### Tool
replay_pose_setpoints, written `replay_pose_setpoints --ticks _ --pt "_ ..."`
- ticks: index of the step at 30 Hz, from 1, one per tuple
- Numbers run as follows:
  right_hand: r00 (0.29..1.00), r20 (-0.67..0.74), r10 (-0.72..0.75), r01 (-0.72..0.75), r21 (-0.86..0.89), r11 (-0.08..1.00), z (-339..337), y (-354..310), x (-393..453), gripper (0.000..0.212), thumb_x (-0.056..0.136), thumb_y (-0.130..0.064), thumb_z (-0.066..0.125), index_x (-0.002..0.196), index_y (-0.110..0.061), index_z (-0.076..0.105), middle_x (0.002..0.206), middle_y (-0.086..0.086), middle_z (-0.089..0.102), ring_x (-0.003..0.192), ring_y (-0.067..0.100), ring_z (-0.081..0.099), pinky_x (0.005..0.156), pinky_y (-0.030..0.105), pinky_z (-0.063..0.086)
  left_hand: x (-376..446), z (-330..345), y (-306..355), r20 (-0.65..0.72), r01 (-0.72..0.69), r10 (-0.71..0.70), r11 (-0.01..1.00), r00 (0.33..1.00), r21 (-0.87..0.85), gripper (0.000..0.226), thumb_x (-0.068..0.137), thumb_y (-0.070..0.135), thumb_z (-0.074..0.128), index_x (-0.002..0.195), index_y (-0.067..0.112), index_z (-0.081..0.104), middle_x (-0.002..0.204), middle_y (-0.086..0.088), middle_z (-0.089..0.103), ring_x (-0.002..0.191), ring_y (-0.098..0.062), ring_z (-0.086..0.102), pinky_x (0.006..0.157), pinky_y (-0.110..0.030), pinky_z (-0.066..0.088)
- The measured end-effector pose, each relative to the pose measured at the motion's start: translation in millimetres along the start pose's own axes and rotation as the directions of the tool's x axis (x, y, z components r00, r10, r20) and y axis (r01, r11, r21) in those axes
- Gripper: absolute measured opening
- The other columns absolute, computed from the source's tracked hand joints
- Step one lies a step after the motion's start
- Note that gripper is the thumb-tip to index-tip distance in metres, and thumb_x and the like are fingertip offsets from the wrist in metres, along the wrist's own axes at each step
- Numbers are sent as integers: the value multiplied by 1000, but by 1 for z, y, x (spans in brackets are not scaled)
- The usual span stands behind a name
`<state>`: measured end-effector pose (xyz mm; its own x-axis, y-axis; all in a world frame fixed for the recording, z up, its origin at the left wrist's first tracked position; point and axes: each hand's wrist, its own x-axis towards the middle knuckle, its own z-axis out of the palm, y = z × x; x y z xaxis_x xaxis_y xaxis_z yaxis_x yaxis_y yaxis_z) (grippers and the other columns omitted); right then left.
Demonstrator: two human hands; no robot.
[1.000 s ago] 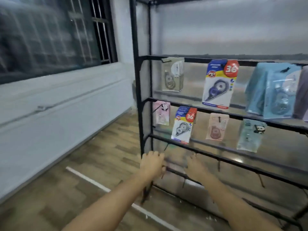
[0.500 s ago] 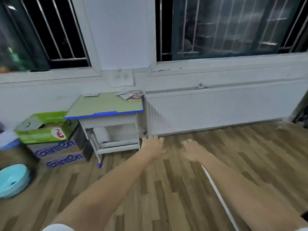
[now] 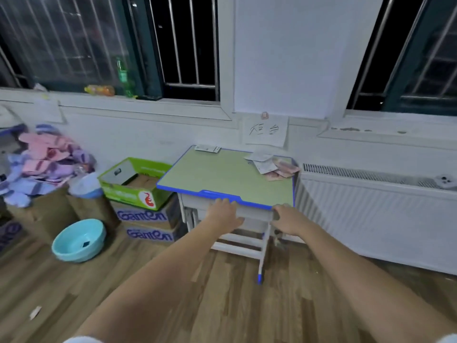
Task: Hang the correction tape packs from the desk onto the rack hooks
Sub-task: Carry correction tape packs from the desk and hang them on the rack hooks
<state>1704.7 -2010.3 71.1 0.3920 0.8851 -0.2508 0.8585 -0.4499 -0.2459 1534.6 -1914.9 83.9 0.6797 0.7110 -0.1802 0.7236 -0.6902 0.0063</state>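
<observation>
**Reaching toward the worktop, both hands bare of packs**

Reaching forward, the left hand (image 3: 223,212) and the right hand (image 3: 289,219) are stretched out in front of the near edge of the green, blue-rimmed worktop (image 3: 217,174); each has loosely curled, relaxed fingers and holds nothing, though whether they touch the edge cannot be told. The correction tape packs (image 3: 274,167) lie in a loose pile at the far right corner of the worktop, well apart from both hands, and another flat pack (image 3: 207,148) sits at the far edge (too blurred to name for certain). The rack is out of view, so how many hooks are filled cannot be judged. This round looks to be at its pick-up stage: the pile remains to be carried over and hung.
</observation>
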Motion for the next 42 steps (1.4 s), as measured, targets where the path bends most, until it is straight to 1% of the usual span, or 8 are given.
replay_pose_setpoints --ticks 11,19,23,26,30,35,37,42 --pt "973 104 208 -218 97 971 -5 39 255 54 95 -33 51 143 -12 37 144 15 38 130 29 42 102 30 36 267 5 -95 115 -11 13 1000 993 -25 54 98 51 36 140 17 39 138 -8 45 128 -26 41 101 -39 35" --pt "914 106 391 -404 174 898 -26 114 377 48 96 -27 51 140 -9 41 141 14 47 128 28 47 97 29 38 442 19 -89 283 109 8 913 959 -394 40 97 41 44 123 12 52 122 -8 57 116 -26 51 92 -29 39" --pt "892 88 443 -450 240 860 -40 156 437 43 95 -21 51 136 -8 46 132 16 53 120 31 52 95 32 42 512 24 -68 404 366 -89 630 910 -685 33 95 39 50 75 13 50 77 -2 53 77 -21 52 61 -26 41" --pt "894 40 446 -441 242 864 -44 186 487 40 89 -15 55 129 -9 54 122 16 60 112 30 59 88 31 46 558 30 -55 518 537 -142 272 843 -799 31 91 38 60 82 9 54 82 -5 54 76 -20 53 55 -25 45" --pt "890 29 455 -453 151 878 -32 221 539 30 91 -22 51 113 -3 59 114 20 62 107 33 59 85 36 48 604 35 -40 614 620 -157 -8 774 -784 27 92 23 60 70 12 47 61 -5 43 43 -12 41 39 -15 34" --pt "900 144 412 -435 238 868 -42 224 561 37 88 -42 63 93 -6 58 90 10 58 91 26 62 68 29 43 633 32 -22 688 665 -110 -182 718 -724 17 91 25 64 95 10 56 83 -7 56 63 -14 51 46 -19 46" --pt "886 142 442 -464 248 851 -44 224 562 42 84 -46 67 80 -7 53 86 11 54 88 27 62 67 28 41 637 34 -18 664 637 -89 -214 742 -740 37 89 20 67 121 5 56 100 -10 61 72 -17 56 59 -25 50" --pt "811 171 559 -583 174 793 -37 222 554 80 68 -74 64 110 -7 53 115 16 57 107 31 55 88 37 47 637 38 -30 627 600 -123 -199 769 -775 33 89 12 67 118 3 56 79 -6 58 64 -17 55 43 -22 49"
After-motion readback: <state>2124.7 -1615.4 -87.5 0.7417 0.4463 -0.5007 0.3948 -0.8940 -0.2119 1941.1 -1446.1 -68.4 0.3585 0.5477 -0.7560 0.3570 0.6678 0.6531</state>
